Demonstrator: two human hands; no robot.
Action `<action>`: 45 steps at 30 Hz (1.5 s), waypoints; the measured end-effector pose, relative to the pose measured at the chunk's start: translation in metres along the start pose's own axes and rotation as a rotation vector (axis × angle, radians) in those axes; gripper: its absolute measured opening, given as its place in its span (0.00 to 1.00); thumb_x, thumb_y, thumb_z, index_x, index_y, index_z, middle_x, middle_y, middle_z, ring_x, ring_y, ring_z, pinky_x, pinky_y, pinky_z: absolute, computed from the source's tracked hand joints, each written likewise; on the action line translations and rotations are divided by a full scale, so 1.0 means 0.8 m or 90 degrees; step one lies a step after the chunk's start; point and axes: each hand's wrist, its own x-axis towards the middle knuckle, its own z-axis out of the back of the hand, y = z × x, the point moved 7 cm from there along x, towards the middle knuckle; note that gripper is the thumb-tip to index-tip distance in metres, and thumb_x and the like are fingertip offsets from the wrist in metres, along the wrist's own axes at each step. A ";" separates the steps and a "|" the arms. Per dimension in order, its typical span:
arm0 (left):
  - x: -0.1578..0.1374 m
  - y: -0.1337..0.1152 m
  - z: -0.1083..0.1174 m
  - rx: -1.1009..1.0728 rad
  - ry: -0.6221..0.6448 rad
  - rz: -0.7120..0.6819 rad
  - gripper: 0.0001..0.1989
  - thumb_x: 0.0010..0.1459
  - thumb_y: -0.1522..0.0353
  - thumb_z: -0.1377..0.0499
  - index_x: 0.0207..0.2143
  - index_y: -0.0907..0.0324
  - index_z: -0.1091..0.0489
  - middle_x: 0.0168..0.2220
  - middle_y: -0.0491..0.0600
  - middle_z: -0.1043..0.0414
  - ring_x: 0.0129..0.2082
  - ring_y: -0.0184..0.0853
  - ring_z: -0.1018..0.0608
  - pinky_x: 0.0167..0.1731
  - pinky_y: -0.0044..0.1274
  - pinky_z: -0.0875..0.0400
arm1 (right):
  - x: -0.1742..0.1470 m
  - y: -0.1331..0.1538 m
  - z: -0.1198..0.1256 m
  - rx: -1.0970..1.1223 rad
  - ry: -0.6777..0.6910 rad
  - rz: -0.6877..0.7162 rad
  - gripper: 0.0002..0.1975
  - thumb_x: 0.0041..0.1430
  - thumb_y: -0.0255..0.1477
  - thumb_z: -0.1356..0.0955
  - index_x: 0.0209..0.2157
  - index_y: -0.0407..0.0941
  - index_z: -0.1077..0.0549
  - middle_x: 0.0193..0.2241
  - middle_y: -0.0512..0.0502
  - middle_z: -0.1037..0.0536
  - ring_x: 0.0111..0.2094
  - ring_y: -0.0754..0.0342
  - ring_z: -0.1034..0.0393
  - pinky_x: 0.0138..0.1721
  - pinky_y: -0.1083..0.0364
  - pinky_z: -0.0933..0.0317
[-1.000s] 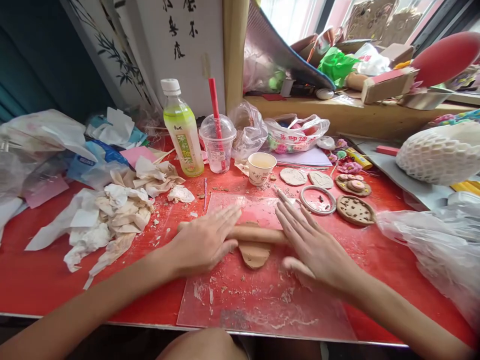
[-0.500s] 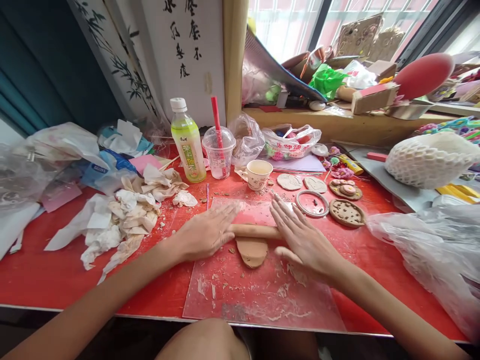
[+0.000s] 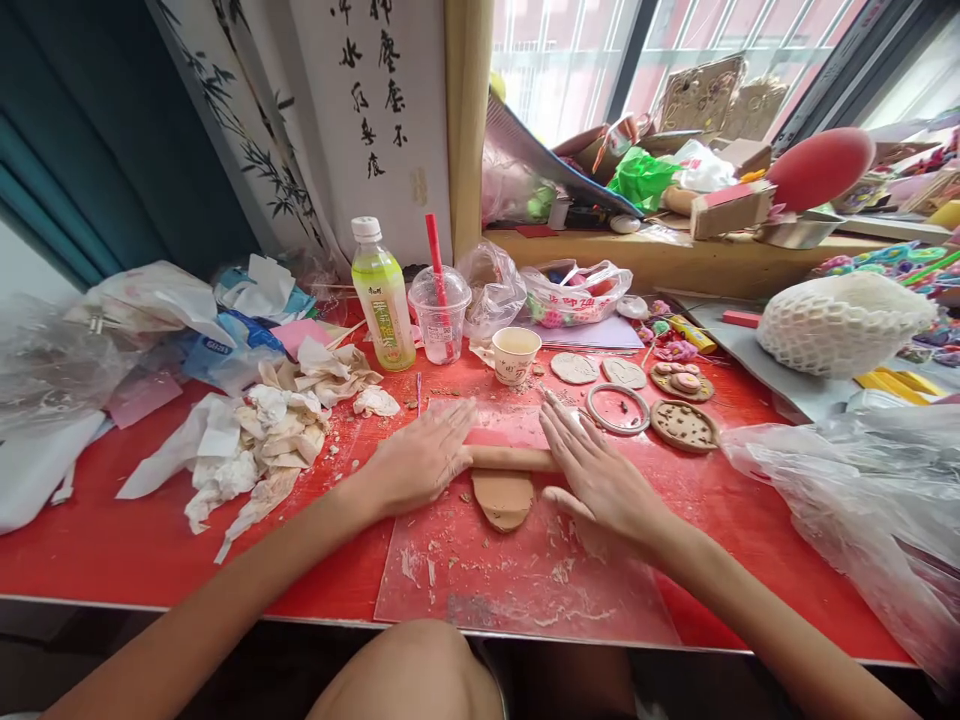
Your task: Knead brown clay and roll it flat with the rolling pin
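Observation:
A wooden rolling pin (image 3: 514, 458) lies crosswise over a flat piece of brown clay (image 3: 502, 500), whose rounded near end shows below it. My left hand (image 3: 420, 455) rests flat on the pin's left end, fingers stretched forward. On the right end lies my right hand (image 3: 600, 475), palm down, fingers extended and thumb apart. The pin's ends are hidden under both hands. Beneath is a clear plastic sheet (image 3: 517, 590) dusted with clay crumbs. Beyond my right hand are a ring-shaped piece (image 3: 617, 432) and a round clay disc with dark spots (image 3: 684, 427).
Crumpled tissues (image 3: 285, 420) lie at left. A drink bottle (image 3: 384, 310), a plastic cup (image 3: 441, 340) with a red straw and a paper cup (image 3: 516, 360) stand behind the sheet. A clear plastic bag (image 3: 832, 490) covers the right side of the red table (image 3: 90, 540).
The camera view has shifted and tilted slightly. Both hands stay flat on the rolling pin, which shows little movement over the clay.

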 end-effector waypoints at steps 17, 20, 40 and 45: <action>0.009 0.019 -0.008 0.018 0.020 -0.005 0.26 0.66 0.62 0.61 0.61 0.68 0.50 0.64 0.59 0.55 0.64 0.42 0.51 0.61 0.38 0.53 | 0.010 -0.011 -0.007 -0.015 0.044 -0.007 0.44 0.58 0.52 0.47 0.63 0.32 0.57 0.64 0.32 0.56 0.65 0.45 0.65 0.62 0.42 0.57; -0.040 -0.011 0.003 0.000 0.032 -0.049 0.27 0.65 0.62 0.58 0.63 0.66 0.54 0.64 0.56 0.53 0.63 0.39 0.47 0.60 0.33 0.47 | -0.042 0.027 0.008 -0.030 0.034 0.051 0.48 0.55 0.56 0.48 0.64 0.32 0.58 0.63 0.33 0.53 0.64 0.43 0.63 0.60 0.42 0.51; -0.058 -0.056 0.079 0.154 -0.340 -0.141 0.19 0.57 0.71 0.41 0.51 0.64 0.36 0.52 0.54 0.33 0.58 0.39 0.38 0.60 0.34 0.44 | -0.065 0.009 0.069 -0.075 -0.223 -0.059 0.15 0.58 0.31 0.34 0.43 0.37 0.31 0.34 0.40 0.23 0.33 0.50 0.28 0.37 0.53 0.36; -0.018 -0.075 0.036 0.001 -0.128 -0.196 0.36 0.56 0.50 0.47 0.57 0.69 0.44 0.58 0.59 0.41 0.62 0.42 0.46 0.61 0.33 0.46 | -0.096 -0.021 0.061 -0.109 -0.240 -0.212 0.13 0.60 0.32 0.36 0.42 0.37 0.30 0.32 0.43 0.23 0.29 0.53 0.27 0.28 0.56 0.40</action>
